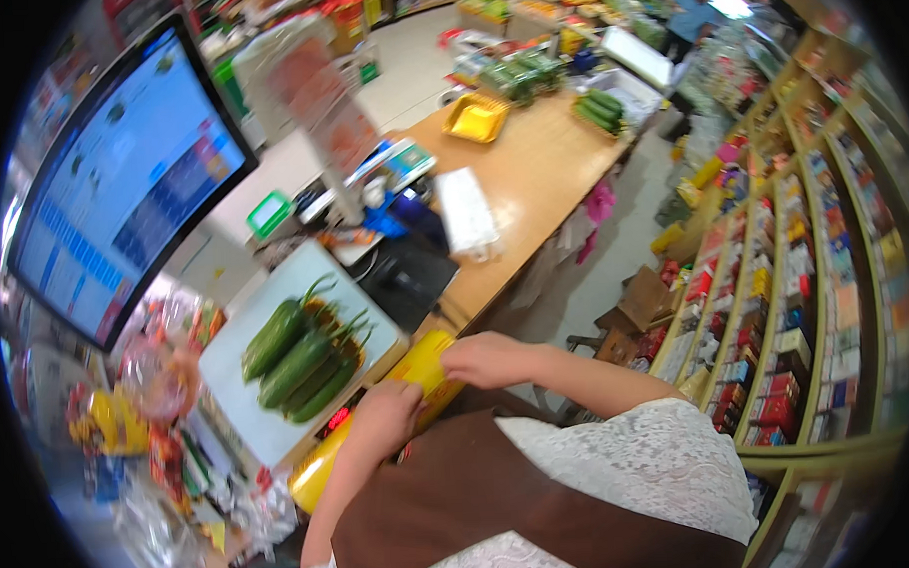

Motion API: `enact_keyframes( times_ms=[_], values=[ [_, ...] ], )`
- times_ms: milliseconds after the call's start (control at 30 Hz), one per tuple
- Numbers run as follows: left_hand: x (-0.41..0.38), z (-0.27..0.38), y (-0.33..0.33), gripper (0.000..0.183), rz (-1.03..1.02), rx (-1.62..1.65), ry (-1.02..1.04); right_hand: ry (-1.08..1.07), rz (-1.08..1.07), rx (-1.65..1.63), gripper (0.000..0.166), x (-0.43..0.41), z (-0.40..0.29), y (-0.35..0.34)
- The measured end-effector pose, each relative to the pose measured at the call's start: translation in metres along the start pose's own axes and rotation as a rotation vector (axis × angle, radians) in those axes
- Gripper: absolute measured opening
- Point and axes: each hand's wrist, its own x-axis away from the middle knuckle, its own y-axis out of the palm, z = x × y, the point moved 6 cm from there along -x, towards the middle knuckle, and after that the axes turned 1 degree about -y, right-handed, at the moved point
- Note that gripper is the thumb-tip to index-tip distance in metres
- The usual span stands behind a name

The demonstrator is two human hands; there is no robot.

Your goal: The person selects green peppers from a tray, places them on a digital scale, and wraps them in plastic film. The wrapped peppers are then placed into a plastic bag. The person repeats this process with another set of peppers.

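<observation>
A shiny yellow roll [311, 473], perhaps of plastic film, lies along the counter's front edge, close against my brown apron. My left hand [388, 418] rests on its middle, with bent fingers gripping the yellow surface. Farther right, my right hand [491, 360] pinches the roll near its end, thumb and fingers drawn together. Just beyond both hands is a scale with a pale platform [232, 374] and a lit red display [337, 419]. Several green cucumbers [299, 357] lie on the platform, partly over a yellow tray [326, 307] that they mostly hide.
A large monitor [132, 182] stands at the left. On the wooden counter [526, 184] are a white packet [467, 212], a golden tray [476, 119] and more cucumbers [600, 110]. Shelves of small boxes [781, 393] line the right side. A person [689, 20] stands far back.
</observation>
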Motion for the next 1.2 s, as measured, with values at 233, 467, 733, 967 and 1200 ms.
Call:
enact_keyframes(
  times_ms=[233, 467, 733, 967, 1200],
  values=[
    [0.015, -0.003, 0.010, 0.022, -0.170, 0.098, -0.158, 0.106, 0.034, -0.324, 0.012, 0.002, 0.005, 0.003],
    [0.057, -0.017, -0.001, 0.016, 0.078, -0.101, -0.108, 0.266, -0.063, -0.557, 0.011, -0.001, 0.007, 0.007],
    [0.092, -0.020, 0.011, 0.014, 0.099, -0.129, -0.250, 0.221, -0.057, -0.570, 0.008, 0.000, 0.019, 0.015],
    [0.110, -0.014, 0.007, 0.012, 0.051, -0.165, -0.209, 0.295, -0.061, -0.629, 0.008, 0.001, 0.024, 0.018],
    [0.120, -0.022, 0.013, 0.022, 0.189, -0.065, -0.341, 0.271, -0.013, -0.622, 0.008, -0.002, 0.018, 0.016]
  ],
)
